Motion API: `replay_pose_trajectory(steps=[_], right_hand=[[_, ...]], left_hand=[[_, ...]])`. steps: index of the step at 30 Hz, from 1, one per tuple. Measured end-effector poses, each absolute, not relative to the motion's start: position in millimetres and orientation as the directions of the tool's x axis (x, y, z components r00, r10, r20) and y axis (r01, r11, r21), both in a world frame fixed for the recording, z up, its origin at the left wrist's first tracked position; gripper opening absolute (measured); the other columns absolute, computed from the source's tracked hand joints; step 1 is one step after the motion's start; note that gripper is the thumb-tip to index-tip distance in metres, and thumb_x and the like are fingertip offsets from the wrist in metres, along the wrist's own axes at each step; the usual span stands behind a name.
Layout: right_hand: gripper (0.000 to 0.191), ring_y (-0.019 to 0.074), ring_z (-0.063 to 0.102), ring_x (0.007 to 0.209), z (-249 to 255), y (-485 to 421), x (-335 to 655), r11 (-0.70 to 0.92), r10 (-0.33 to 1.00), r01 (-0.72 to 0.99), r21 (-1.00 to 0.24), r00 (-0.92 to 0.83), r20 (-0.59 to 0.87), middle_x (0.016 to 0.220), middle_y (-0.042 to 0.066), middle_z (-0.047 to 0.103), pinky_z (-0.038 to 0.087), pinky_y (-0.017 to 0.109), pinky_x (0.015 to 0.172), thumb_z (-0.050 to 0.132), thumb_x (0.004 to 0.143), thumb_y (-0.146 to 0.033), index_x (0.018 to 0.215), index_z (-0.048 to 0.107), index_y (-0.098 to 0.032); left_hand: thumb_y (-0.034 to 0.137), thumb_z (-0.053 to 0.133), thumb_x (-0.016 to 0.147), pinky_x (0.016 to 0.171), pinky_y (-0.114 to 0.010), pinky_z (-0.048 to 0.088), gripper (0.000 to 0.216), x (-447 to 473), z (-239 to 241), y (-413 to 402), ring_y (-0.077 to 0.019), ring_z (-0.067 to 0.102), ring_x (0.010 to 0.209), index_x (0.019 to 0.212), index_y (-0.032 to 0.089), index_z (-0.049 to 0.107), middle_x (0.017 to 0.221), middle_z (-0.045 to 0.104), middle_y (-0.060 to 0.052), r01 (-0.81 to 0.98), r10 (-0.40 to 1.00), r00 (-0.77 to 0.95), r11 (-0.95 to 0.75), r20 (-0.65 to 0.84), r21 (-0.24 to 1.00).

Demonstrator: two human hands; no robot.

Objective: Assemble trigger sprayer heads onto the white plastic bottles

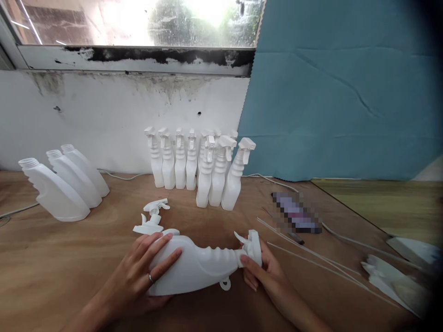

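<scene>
1. Surface: I view a brown wooden table with visible grain, filling the lower frame.
2. Room: I see a white, stained wall across the middle, a window with a flaking black-and-white frame at the upper left to centre, and a creased blue sheet with a zigzag edge at the upper right.
3. Stock: I note three smooth white uncapped bottles with threaded necks at the left, and a group of white spray bottles standing upright at the centre. Loose trigger heads lie just beyond the left hand; thin translucent tubes lie at the right.
4. Workpiece: I locate the held bottle at the lower centre, on its side, its ribbed neck directed right. A trigger head sits at its neck. I cannot tell whether the bottle touches the table.
5. Left hand: I see the fingers moderately spread, gripping the wide base end from above.
6. Right hand: I see the fingers curled closely around the trigger head, thumb against its collar.
</scene>
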State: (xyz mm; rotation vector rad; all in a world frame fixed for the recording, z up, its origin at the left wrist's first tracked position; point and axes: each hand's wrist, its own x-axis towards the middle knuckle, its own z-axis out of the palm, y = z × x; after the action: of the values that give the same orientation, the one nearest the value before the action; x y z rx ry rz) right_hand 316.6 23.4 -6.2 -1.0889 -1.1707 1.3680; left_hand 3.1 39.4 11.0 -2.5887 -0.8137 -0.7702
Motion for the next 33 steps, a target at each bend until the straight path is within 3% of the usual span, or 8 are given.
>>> replay_pose_trajectory(steps=[3, 6, 10, 13, 17, 22, 26, 33], right_hand=[[0.056, 0.0063, 0.043, 0.046, -6.1, 22.9, 316.3, -0.023, 0.995, -0.113, -0.993, -0.101, -0.012, 0.079, -0.001, 0.057, 0.038, 0.023, 0.043, 0.068, 0.081, -0.045, 0.122, 0.038, -0.022], [0.057, 0.0050, 0.036, 0.041, -4.9, 22.9, 315.2, -0.050, 0.995, -0.115, -0.992, -0.091, -0.039, 0.063, -0.007, 0.049, 0.036, 0.022, 0.040, 0.068, 0.080, -0.047, 0.121, 0.039, -0.020], [0.061, 0.0062, 0.042, 0.045, -4.1, 23.9, 314.7, -0.032, 0.995, -0.118, -0.993, -0.098, -0.021, 0.077, -0.002, 0.056, 0.041, 0.024, 0.043, 0.070, 0.078, -0.047, 0.122, 0.037, -0.020], [0.057, 0.0038, 0.034, 0.039, -4.3, 24.1, 315.0, -0.044, 0.995, -0.124, -0.991, -0.089, -0.034, 0.071, -0.005, 0.053, 0.037, 0.022, 0.039, 0.066, 0.081, -0.047, 0.122, 0.036, -0.021], [0.055, 0.0058, 0.043, 0.045, -3.7, 22.8, 315.2, -0.010, 0.994, -0.138, -0.990, -0.111, 0.005, 0.087, 0.001, 0.058, 0.041, 0.024, 0.042, 0.070, 0.078, -0.045, 0.118, 0.040, -0.023], [0.054, 0.0026, 0.024, 0.039, -8.1, 22.6, 317.4, -0.064, 0.991, -0.182, -0.981, -0.124, -0.042, 0.059, -0.010, 0.044, 0.028, 0.020, 0.039, 0.070, 0.080, -0.043, 0.119, 0.040, -0.022], [0.051, 0.0029, 0.022, 0.043, -7.1, 22.1, 318.3, -0.113, 0.986, -0.241, -0.964, -0.150, -0.078, 0.055, -0.011, 0.036, 0.018, 0.018, 0.041, 0.071, 0.080, -0.043, 0.116, 0.042, -0.023], [0.049, 0.0025, 0.024, 0.042, -1.6, 16.2, 311.9, -0.106, 0.994, -0.251, -0.962, 0.005, -0.111, 0.055, -0.010, 0.036, 0.020, 0.017, 0.041, 0.076, 0.073, -0.045, 0.108, 0.049, -0.024]], left_hand=[[0.028, 0.069, 0.074, 0.100, -0.055, 0.037, 0.068, 3.4, 11.7, 39.1, -0.0390, 0.039, 0.126, 0.137, 0.016, 0.046, 0.141, 0.039, -0.020, 0.604, 0.433, 0.686, -0.788, 0.585, -0.124], [0.028, 0.069, 0.074, 0.099, -0.055, 0.038, 0.068, 3.9, 12.9, 38.5, -0.0394, 0.040, 0.126, 0.136, 0.015, 0.046, 0.141, 0.039, -0.020, 0.595, 0.428, 0.689, -0.795, 0.585, -0.119], [0.027, 0.069, 0.073, 0.099, -0.055, 0.038, 0.068, 4.3, 13.2, 38.5, -0.0391, 0.041, 0.125, 0.136, 0.015, 0.046, 0.141, 0.040, -0.020, 0.598, 0.431, 0.681, -0.793, 0.592, -0.111], [0.029, 0.069, 0.074, 0.099, -0.054, 0.039, 0.069, 4.2, 12.8, 39.2, -0.0384, 0.041, 0.125, 0.137, 0.017, 0.046, 0.142, 0.040, -0.019, 0.603, 0.432, 0.682, -0.789, 0.590, -0.119], [0.029, 0.068, 0.074, 0.100, -0.054, 0.040, 0.069, 3.6, 13.0, 39.3, -0.0376, 0.041, 0.126, 0.138, 0.018, 0.044, 0.142, 0.040, -0.018, 0.612, 0.444, 0.682, -0.781, 0.581, -0.122], [0.029, 0.068, 0.073, 0.100, -0.054, 0.039, 0.070, 3.8, 12.5, 37.2, -0.0386, 0.039, 0.127, 0.138, 0.016, 0.044, 0.142, 0.038, -0.019, 0.592, 0.441, 0.691, -0.800, 0.572, -0.098], [0.026, 0.069, 0.073, 0.100, -0.054, 0.038, 0.068, 5.6, 10.1, 35.0, -0.0384, 0.040, 0.126, 0.136, 0.015, 0.046, 0.140, 0.039, -0.019, 0.593, 0.431, 0.672, -0.801, 0.602, -0.088], [0.024, 0.071, 0.070, 0.099, -0.054, 0.040, 0.070, 7.5, 7.6, 34.7, -0.0382, 0.041, 0.124, 0.135, 0.016, 0.046, 0.138, 0.040, -0.019, 0.582, 0.412, 0.658, -0.809, 0.630, -0.079]])
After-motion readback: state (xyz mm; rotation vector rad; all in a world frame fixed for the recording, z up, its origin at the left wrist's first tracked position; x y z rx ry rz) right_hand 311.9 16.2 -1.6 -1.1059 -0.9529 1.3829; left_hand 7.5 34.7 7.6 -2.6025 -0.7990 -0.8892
